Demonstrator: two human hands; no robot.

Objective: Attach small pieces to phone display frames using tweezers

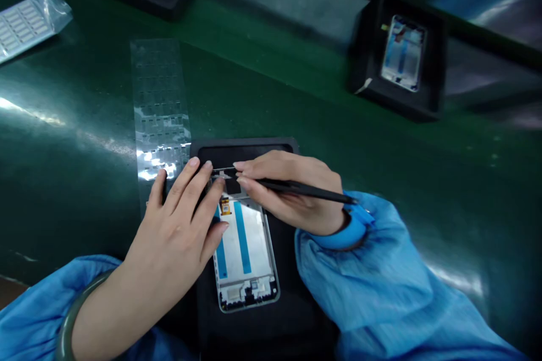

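A phone frame (258, 237) with blue adhesive strips and an orange flex connector (226, 206) lies in a black foam tray (292, 304) in front of me. My left hand (180, 231) rests over the frame's left edge, fingers spread, the fingertips near its upper end. In my right hand (296, 186) is a pair of black tweezers (309, 189), gripped like a pen. Their tips meet the upper part of the frame, partly hidden behind my fingers. Whether the tips pinch anything, I cannot tell.
A clear plastic sheet (158, 84) with small cutouts lies left of the tray on the green table (84, 180). At upper left are a bagged sheet of white labels (25, 25) and another foam tray (163, 0) with a phone frame. One more tray (434, 67) stands upper right.
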